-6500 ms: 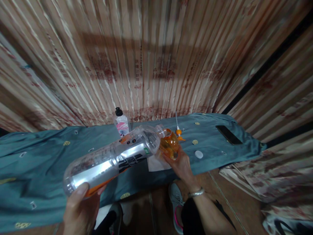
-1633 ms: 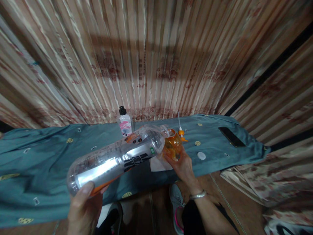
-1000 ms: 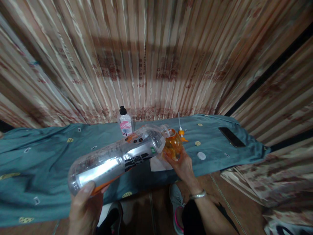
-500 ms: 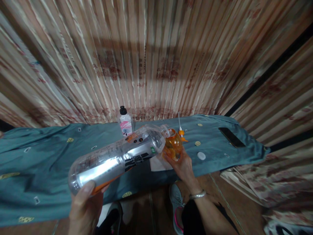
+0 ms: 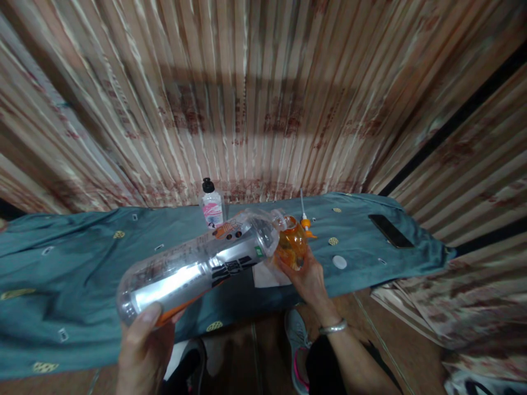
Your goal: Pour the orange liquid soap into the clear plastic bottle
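My left hand is closed around the base end of a large clear plastic bottle with a silver and orange label. The bottle lies tilted, its neck toward the right and at the mouth of a small orange transparent bottle. Fingers of my right hand grip that orange bottle from below and the right. Whether liquid passes between the two mouths I cannot tell. Just behind the orange bottle, an orange pump head with a white tube lies on the cloth. A white round cap rests to the right of my right hand.
A clear bottle with black cap and pink label stands at the back. A white cloth or paper lies beneath the bottles. The dark phone sits at right on the green-blue tablecloth. Patterned curtains hang behind.
Almost nothing differs. Both bottles stay mouth to mouth in my hands, with only a very slight shift of the view.
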`<state>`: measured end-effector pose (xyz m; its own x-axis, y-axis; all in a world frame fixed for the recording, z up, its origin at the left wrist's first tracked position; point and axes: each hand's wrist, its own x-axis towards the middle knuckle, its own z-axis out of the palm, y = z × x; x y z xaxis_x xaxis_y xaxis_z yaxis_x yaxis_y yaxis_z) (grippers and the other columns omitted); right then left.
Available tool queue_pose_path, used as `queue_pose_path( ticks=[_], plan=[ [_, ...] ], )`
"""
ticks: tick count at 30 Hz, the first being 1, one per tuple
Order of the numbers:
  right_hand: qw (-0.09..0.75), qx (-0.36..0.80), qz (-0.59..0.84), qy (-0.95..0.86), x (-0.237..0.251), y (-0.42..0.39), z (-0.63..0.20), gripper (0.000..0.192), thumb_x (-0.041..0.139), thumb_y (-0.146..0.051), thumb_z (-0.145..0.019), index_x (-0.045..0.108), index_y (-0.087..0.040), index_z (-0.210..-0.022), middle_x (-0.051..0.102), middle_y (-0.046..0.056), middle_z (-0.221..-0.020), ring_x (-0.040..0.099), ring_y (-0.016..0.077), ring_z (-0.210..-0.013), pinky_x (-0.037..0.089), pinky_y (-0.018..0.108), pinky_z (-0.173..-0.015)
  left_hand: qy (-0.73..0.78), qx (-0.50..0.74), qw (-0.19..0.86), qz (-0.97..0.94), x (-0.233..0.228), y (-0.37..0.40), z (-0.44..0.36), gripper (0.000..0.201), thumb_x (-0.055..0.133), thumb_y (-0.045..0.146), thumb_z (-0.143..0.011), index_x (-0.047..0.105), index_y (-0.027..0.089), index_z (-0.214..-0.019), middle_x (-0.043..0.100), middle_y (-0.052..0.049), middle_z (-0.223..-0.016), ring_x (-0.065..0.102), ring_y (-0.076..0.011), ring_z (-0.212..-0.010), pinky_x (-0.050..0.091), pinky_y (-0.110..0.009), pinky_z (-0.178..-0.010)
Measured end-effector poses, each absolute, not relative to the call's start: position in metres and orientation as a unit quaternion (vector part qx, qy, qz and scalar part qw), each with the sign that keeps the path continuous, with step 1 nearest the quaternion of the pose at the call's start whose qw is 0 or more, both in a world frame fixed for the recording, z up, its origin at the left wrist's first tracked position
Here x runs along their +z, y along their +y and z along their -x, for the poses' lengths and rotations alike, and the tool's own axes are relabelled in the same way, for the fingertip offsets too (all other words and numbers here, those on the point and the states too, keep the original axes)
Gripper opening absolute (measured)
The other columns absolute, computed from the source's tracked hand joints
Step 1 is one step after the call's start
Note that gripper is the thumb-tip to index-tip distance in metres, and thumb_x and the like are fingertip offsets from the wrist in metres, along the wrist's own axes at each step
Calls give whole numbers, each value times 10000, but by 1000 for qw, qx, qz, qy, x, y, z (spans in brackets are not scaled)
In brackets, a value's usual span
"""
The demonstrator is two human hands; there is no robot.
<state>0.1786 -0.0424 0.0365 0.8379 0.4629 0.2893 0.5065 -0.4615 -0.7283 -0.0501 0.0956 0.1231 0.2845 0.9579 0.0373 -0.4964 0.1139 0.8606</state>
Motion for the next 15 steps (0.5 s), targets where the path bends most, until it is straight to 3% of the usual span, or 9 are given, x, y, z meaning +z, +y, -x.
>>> queue_pose_path(
  ticks=[15],
  plan=[
    [429,-13,860,-275,39,-42,-178,733,646,-595,-691,507,-154,-1258,719,112,-1012,694,272,-891,540,374,-756,284,532,690,-401,124,97,48,518,757,254,-563,609,288,-1058,640,-17,-873,528,-162,-646,408,-194,-391]
  ],
)
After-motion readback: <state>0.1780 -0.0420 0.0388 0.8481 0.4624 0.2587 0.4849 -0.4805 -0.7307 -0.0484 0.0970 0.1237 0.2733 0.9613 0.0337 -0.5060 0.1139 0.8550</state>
